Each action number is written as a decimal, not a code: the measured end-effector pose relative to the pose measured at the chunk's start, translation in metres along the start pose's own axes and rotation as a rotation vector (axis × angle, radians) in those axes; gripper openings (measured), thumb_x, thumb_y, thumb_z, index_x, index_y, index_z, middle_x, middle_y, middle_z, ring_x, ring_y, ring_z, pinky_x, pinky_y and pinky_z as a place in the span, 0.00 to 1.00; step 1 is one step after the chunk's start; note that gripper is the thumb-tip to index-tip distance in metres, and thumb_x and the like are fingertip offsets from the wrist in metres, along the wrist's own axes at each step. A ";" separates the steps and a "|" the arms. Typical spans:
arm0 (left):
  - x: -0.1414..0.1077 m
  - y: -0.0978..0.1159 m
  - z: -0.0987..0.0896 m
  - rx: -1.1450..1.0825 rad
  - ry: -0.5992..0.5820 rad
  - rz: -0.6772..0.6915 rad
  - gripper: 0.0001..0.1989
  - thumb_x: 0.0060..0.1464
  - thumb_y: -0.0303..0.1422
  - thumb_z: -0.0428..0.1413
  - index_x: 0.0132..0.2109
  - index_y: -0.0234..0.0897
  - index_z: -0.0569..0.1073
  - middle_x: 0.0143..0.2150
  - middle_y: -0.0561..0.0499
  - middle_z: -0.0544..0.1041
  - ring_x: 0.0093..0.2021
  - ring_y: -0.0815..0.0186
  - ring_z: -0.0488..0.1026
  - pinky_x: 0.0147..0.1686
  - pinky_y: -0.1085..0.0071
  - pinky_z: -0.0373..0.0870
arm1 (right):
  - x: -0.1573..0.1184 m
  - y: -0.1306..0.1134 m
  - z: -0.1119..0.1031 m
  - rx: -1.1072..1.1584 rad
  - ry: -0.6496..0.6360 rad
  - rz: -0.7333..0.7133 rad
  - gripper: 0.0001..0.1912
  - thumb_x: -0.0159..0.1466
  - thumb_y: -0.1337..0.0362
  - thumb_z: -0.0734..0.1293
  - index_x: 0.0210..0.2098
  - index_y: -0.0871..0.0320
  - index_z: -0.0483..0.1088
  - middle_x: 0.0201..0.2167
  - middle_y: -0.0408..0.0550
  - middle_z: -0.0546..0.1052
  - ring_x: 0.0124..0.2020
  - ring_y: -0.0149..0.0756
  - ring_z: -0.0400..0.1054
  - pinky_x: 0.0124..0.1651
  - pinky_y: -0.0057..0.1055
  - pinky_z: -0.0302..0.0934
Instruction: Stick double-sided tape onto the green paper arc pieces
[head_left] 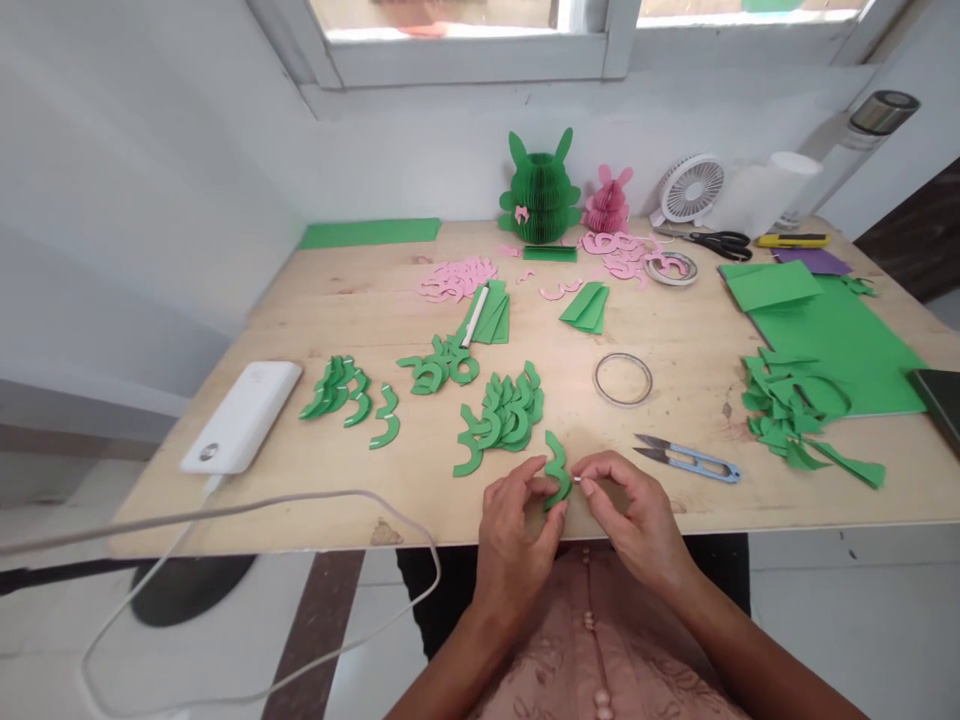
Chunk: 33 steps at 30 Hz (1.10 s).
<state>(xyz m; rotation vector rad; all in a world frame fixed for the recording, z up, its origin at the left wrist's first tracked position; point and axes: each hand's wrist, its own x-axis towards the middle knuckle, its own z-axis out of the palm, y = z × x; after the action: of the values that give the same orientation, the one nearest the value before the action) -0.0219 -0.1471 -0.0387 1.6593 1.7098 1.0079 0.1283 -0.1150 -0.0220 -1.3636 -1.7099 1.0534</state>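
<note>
Near the table's front edge, my left hand (pixel 517 510) grips a green scalloped paper piece (pixel 556 462) between thumb and fingers. Close to its right side, my right hand (pixel 630 505) pinches a small white strip (pixel 577 479), perhaps tape; whether it touches the paper I cannot tell. Just behind my left hand lies a heap of similar green scalloped pieces (pixel 510 410). Farther left, more of them (pixel 334 388) rest overlapped with short white strips on them, and a single piece (pixel 386 418) lies apart.
Blue thread snips (pixel 690 458) and a tape roll (pixel 623 379) lie right of centre. Green scraps (pixel 795 400) are at the right, a white power bank (pixel 241 418) with a cable at the left. Behind stand a green honeycomb paper figure (pixel 540 195) and a small fan (pixel 691 188).
</note>
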 end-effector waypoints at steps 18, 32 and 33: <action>0.000 0.003 0.000 -0.162 -0.017 -0.159 0.24 0.49 0.28 0.56 0.55 0.41 0.63 0.38 0.49 0.75 0.45 0.60 0.72 0.49 0.58 0.66 | -0.005 0.002 0.005 0.029 0.077 -0.011 0.05 0.63 0.66 0.59 0.31 0.56 0.65 0.37 0.48 0.75 0.41 0.36 0.69 0.45 0.31 0.61; 0.001 0.006 0.000 -0.020 -0.009 -0.059 0.22 0.51 0.28 0.54 0.54 0.40 0.63 0.36 0.50 0.77 0.44 0.60 0.73 0.46 0.58 0.67 | -0.009 0.006 0.010 -0.095 0.086 -0.064 0.06 0.64 0.66 0.59 0.31 0.55 0.64 0.38 0.49 0.75 0.42 0.38 0.68 0.44 0.34 0.60; 0.001 0.006 0.000 0.003 -0.004 -0.039 0.21 0.52 0.28 0.54 0.54 0.40 0.63 0.36 0.50 0.77 0.43 0.60 0.73 0.46 0.58 0.67 | -0.009 0.007 0.011 -0.111 0.085 -0.073 0.05 0.64 0.66 0.59 0.31 0.55 0.64 0.38 0.48 0.75 0.42 0.38 0.68 0.44 0.34 0.61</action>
<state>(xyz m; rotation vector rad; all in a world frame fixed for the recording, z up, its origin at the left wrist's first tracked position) -0.0184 -0.1463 -0.0337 1.6228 1.7347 0.9841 0.1234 -0.1251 -0.0331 -1.3836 -1.7638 0.8596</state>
